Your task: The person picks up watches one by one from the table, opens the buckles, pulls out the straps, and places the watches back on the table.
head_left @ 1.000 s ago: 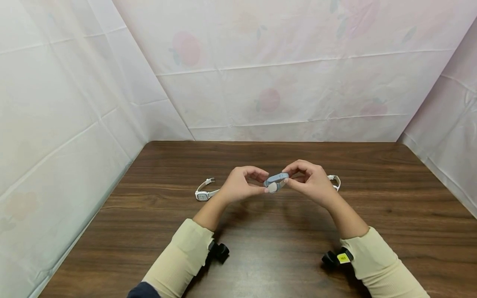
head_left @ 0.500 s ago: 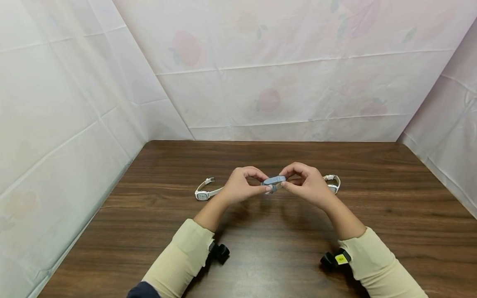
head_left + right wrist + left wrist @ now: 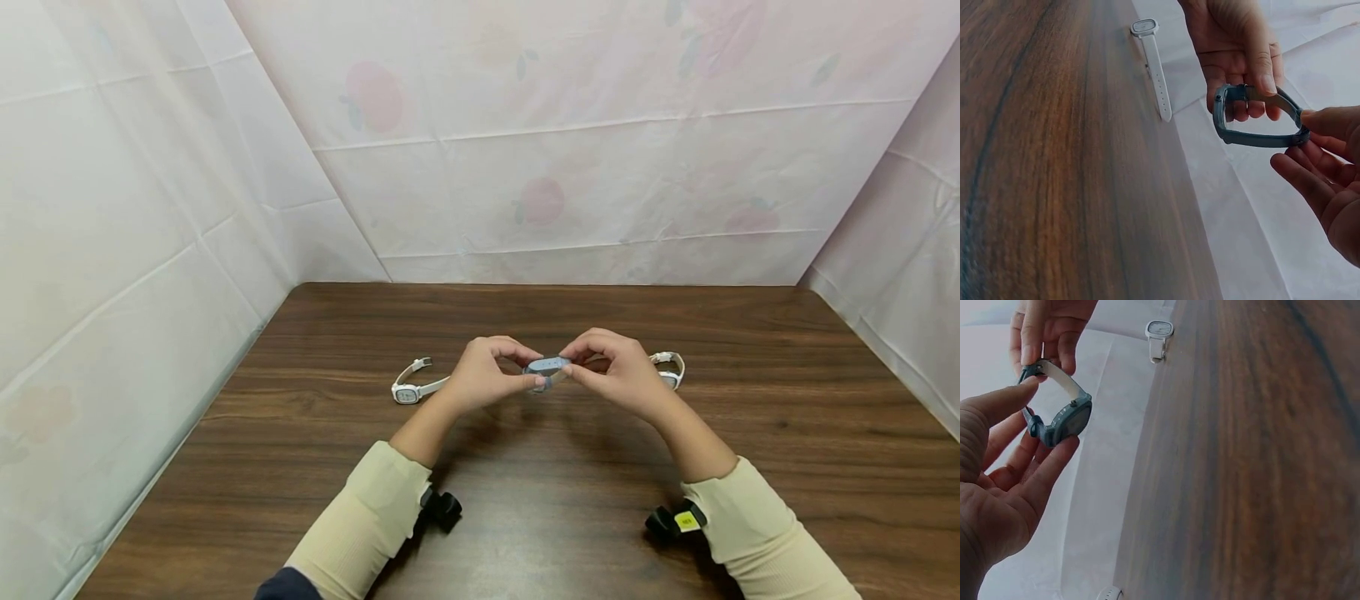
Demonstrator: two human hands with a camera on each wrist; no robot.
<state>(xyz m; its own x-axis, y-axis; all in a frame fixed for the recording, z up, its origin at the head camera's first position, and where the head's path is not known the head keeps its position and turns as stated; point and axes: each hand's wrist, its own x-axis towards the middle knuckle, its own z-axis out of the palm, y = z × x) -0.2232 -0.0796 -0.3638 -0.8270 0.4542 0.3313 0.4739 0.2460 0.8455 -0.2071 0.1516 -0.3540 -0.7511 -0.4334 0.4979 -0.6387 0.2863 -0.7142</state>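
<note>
A blue-grey wristwatch point(image 3: 547, 364), its strap bent round into a loop, is held above the table between both hands. My left hand point(image 3: 483, 372) pinches one side of it between thumb and fingers. With thumb and fingertips, my right hand point(image 3: 621, 372) grips the strap at the other side. The left wrist view shows the watch case point(image 3: 1074, 422) tilted near the left fingertips, and the strap's pale inner face. In the right wrist view the loop of the watch point(image 3: 1260, 140) is seen side-on, with the right thumb on the strap. Fingers hide part of the strap ends.
A white watch point(image 3: 408, 394) lies on the dark wooden table point(image 3: 555, 533) beside the left hand. Another white watch point(image 3: 670, 382) lies behind the right hand, partly hidden by it. Pale printed cloth point(image 3: 450, 192) hangs round the table's back and sides.
The right hand has moved slightly left, bringing the hands closer together. The watch has shifted a little left and turned, so its case is less visible. The white watches stay put.
</note>
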